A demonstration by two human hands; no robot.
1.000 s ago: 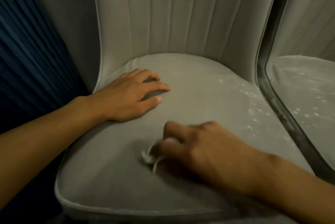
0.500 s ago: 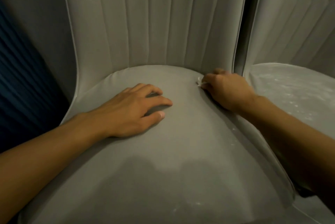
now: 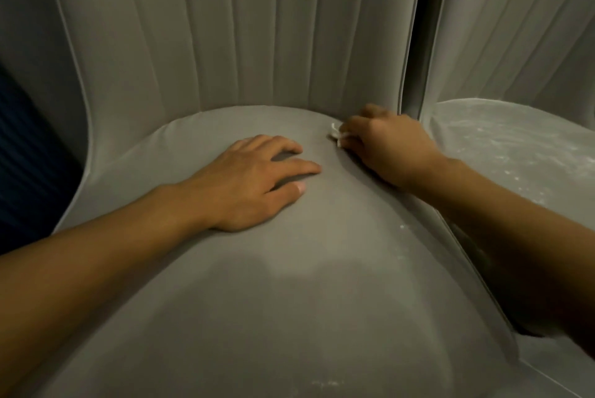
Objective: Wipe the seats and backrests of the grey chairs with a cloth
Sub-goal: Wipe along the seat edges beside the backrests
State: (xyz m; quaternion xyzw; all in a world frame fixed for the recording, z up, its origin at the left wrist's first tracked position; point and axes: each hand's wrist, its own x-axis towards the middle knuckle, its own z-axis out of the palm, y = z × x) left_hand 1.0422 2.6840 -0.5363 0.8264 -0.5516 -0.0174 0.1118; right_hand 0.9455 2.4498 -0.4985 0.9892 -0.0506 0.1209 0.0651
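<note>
A: While the left hand [image 3: 254, 178] rests open on the seat [image 3: 289, 301], where is the cloth [image 3: 335, 134]?
B: We see the right hand [image 3: 386, 146] gripping it, moved from the seat's front to its rear corner: seat nearly done.

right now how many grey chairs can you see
2. The near chair fills the centre, under the left hand; the second chair stands right of it, partly cut off. More may be out of frame.

Single view here, head-worn and wide-angle, tipped forward and down, sitting close over the grey chair's seat [image 3: 289, 301]. The ribbed backrest [image 3: 241, 27] fills the top, a second grey chair [image 3: 515, 140] cuts in at the right edge, and the left forearm [image 3: 96, 252] and right forearm [image 3: 515, 220] reach in from the lower corners.
</note>
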